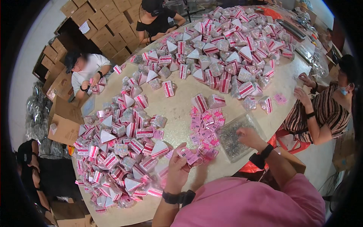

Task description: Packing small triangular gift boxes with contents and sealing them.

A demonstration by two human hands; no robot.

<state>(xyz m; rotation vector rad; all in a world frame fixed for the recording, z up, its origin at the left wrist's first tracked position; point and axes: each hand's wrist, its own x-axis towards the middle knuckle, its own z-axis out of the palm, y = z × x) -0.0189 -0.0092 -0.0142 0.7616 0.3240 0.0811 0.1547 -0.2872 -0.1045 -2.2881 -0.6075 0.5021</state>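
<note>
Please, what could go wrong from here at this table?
The tray of small pieces sits near the edge of the table; the right hand, over it, might knock it and spill them. Packages crowding the table's left edge could fall. Loose tags lie beside the tray and might slide in.

Dressed in a plain pink cloth top (234, 202), with a wide short sleeve (303, 193) at the right side, leaving the forearm bare. Wearing at the left wrist a black band (171, 198) with a block-shaped black device (187, 197) attached. Likewise equipped at the right wrist, with a broad black strap (267, 151) and a dark rectangular device (257, 161) beside it.
</note>
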